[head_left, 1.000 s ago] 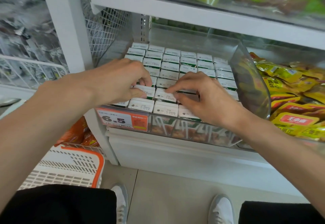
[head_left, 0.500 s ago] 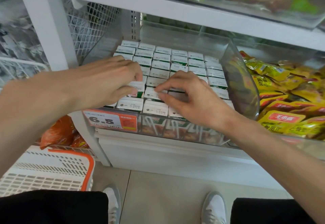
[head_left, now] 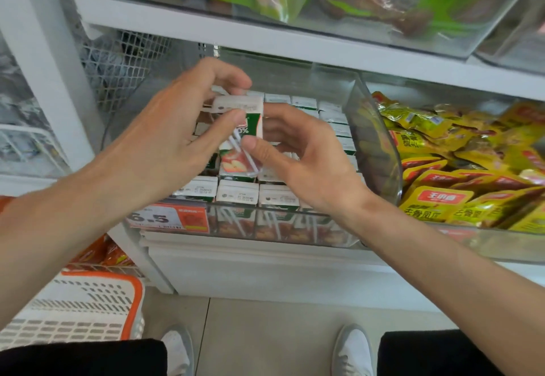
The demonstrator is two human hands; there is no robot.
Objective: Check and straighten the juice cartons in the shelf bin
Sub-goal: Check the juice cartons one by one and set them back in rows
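Observation:
A clear plastic shelf bin [head_left: 380,151] holds rows of small white-topped juice cartons [head_left: 237,194]. One green and white carton [head_left: 250,123] with an apple picture and a straw on its front is lifted above the rows, upright. My left hand [head_left: 177,136] grips it at the top and left side. My right hand [head_left: 298,154] is at its right side, thumb touching the straw on its front, fingers curled behind. A gap in the rows lies under the lifted carton.
A price tag reading 6.5 [head_left: 168,217] sticks to the bin's front. Yellow snack packets [head_left: 460,166] fill the bin to the right. A shelf board [head_left: 265,39] runs close overhead. A white and orange basket [head_left: 76,307] stands on the floor at the lower left.
Both hands were pressing on the carton tops in the front rows. Now my left hand has pulled one carton up out of the bin and my right hand has come to its side.

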